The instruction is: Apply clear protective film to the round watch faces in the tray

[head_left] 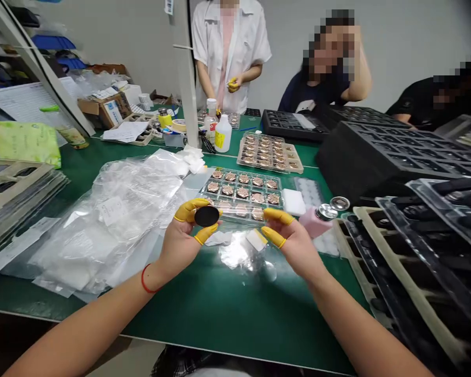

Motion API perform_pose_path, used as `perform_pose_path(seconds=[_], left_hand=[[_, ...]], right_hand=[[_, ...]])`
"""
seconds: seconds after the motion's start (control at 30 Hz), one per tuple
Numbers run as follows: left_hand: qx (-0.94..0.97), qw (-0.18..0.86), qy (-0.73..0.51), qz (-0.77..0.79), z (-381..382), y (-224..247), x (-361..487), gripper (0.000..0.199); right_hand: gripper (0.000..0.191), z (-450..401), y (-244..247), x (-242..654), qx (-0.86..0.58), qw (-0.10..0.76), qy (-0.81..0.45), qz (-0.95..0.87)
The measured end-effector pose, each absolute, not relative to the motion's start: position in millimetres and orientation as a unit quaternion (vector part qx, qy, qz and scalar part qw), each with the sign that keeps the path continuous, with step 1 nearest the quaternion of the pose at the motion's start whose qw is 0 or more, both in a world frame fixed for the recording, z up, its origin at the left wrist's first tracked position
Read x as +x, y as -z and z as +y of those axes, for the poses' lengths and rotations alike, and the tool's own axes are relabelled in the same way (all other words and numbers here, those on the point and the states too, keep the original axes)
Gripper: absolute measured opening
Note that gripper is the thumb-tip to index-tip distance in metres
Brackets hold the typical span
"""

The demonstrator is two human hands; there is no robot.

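Note:
Between the thumb and fingers of my left hand [186, 235] is a black round disc [206, 216], its dark face turned towards me. Yellow finger cots cover the fingertips of both hands. Across from it, my right hand [292, 241] has its thumb and fingers apart, with nothing between them. Just beyond the hands lies a clear plastic tray [235, 191] with rows of copper-coloured round parts. A small white pad with a yellow edge [256, 240] rests on clear film [235, 254] below and between the hands.
Clear plastic bags [137, 193] are heaped at the left. A pink pump bottle [317, 220] stands beyond my right hand, near a white block [293, 201]. Stacked trays [377, 251] and a black foam block [357, 162] fill the right. Several people are across the table.

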State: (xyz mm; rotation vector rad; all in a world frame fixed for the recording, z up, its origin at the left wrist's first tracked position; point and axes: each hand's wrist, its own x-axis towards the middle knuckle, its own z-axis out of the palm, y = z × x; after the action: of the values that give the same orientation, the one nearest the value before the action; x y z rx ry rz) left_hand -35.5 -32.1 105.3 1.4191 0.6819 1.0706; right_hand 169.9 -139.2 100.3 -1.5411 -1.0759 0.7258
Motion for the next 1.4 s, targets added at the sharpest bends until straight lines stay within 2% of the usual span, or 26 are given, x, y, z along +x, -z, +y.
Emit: perform_pose_path(seconds=[0.1, 0.17, 0.23, 0.33, 0.47, 0.57, 0.67, 0.73, 0.87, 1.17, 1.3, 1.4], left_hand=[[0.650, 0.537, -0.464, 0.272, -36, -118, -27, 0.042], [0.653, 0.538, -0.461, 0.267, -38, -122, -26, 0.043], [0.647, 0.544, -0.460, 0.273, -38, -120, -26, 0.043], [0.658, 0.522, -0.463, 0.282, -34, -106, -31, 0.043], [0.692, 0.535, -0.419, 0.244, -26, -86, -40, 0.040], [0.690, 0.565, -0.392, 0.227, -20, -81, -44, 0.039], [0.679, 0.591, -0.364, 0.239, -16, -82, -44, 0.041], [0.672, 0.608, -0.343, 0.246, -14, -84, -42, 0.043], [0.662, 0.633, -0.313, 0.250, -15, -88, -41, 0.045], [0.614, 0.691, -0.256, 0.284, -21, -98, -35, 0.053], [0.631, 0.687, -0.220, 0.287, -30, -90, -28, 0.051], [0.676, 0.663, -0.199, 0.253, -41, -84, -26, 0.046]], right_hand=[[0.054, -144, -123, 182, -0.626, 0.471, -0.120, -0.610], [0.055, -145, -132, 184, -0.611, 0.428, -0.083, -0.660], [0.049, -144, -132, 182, -0.619, 0.418, -0.113, -0.656], [0.041, -140, -125, 178, -0.635, 0.439, -0.222, -0.595], [0.043, -133, -120, 176, -0.632, 0.437, -0.353, -0.534], [0.046, -128, -119, 177, -0.631, 0.416, -0.403, -0.516], [0.049, -126, -117, 182, -0.630, 0.435, -0.380, -0.520], [0.042, -125, -117, 186, -0.643, 0.442, -0.336, -0.527], [0.019, -126, -118, 189, -0.679, 0.404, -0.298, -0.535], [0.005, -136, -127, 187, -0.637, 0.395, -0.173, -0.639], [0.007, -138, -135, 177, -0.625, 0.465, -0.240, -0.580], [0.013, -133, -130, 160, -0.629, 0.472, -0.317, -0.530]])
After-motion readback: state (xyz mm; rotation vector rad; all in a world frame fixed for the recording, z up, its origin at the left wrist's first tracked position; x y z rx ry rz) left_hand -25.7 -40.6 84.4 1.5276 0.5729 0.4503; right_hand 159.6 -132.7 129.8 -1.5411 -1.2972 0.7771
